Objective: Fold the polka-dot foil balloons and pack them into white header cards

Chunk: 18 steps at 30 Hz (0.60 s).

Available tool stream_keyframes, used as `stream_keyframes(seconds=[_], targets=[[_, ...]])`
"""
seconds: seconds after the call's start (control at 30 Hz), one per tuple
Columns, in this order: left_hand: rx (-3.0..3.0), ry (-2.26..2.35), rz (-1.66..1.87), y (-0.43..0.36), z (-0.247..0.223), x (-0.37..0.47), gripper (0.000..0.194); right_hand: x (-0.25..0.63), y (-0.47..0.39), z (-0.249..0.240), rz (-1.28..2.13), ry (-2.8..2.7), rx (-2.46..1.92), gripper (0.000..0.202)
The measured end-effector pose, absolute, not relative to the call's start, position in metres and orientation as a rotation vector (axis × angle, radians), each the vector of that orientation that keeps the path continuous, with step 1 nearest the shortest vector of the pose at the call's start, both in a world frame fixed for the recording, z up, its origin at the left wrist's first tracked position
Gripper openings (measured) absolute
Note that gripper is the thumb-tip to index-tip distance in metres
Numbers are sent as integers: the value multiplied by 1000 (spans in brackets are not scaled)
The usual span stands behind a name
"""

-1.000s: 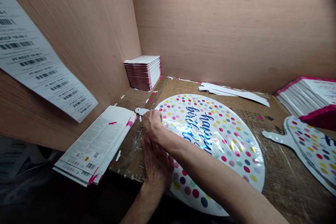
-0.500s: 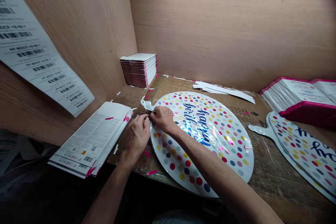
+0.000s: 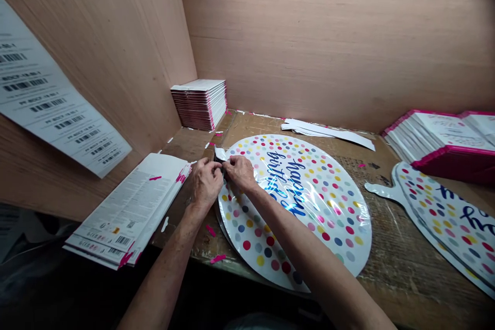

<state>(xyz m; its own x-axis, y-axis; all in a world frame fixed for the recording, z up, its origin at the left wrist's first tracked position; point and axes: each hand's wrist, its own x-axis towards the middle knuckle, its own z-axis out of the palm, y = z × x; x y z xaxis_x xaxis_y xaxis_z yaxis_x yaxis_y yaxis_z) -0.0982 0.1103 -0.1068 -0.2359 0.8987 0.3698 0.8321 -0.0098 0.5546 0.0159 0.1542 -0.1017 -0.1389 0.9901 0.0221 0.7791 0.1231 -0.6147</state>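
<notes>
A flat round foil balloon (image 3: 328, 201), white with coloured dots and blue "happy birthday" lettering, lies in front of me on the cardboard-covered worktop (image 3: 386, 247). Its white tail (image 3: 220, 153) sticks up at the left edge, beside my fingers. My right hand (image 3: 240, 171) is closed with its fingertips pinching the balloon at the base of that tail. Close against it, my left hand (image 3: 207, 181) pinches the same edge from the left. What exactly lies between the fingertips is partly hidden.
Printed white card sleeves (image 3: 131, 206) lie at left, below a hanging barcode label sheet (image 3: 58, 98). A stack of folded packs (image 3: 199, 105) fills the back corner. White strips (image 3: 328, 134) lie behind the balloon. More balloons (image 3: 444, 211) and pink-edged packs (image 3: 448, 136) are at right.
The balloon's tail has folded up and back near my fingertips, and a dark gap shows beneath it. My hands have come closer together at the balloon's edge. The view has shifted slightly.
</notes>
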Motion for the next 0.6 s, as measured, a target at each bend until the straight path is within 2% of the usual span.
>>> stream_keyframes(seconds=[0.23,0.43,0.6], targets=[[2000,2235,766,124,-110,-98,33,21,154,-102,751,-1900,-1644,17],[2014,2277,613,125,-116,-101,43,27,151,-101,840,-1789,-1608,34],[2146,2283,537,123,-122,-108,45,69,148,-99,913,-1645,-1610,19]])
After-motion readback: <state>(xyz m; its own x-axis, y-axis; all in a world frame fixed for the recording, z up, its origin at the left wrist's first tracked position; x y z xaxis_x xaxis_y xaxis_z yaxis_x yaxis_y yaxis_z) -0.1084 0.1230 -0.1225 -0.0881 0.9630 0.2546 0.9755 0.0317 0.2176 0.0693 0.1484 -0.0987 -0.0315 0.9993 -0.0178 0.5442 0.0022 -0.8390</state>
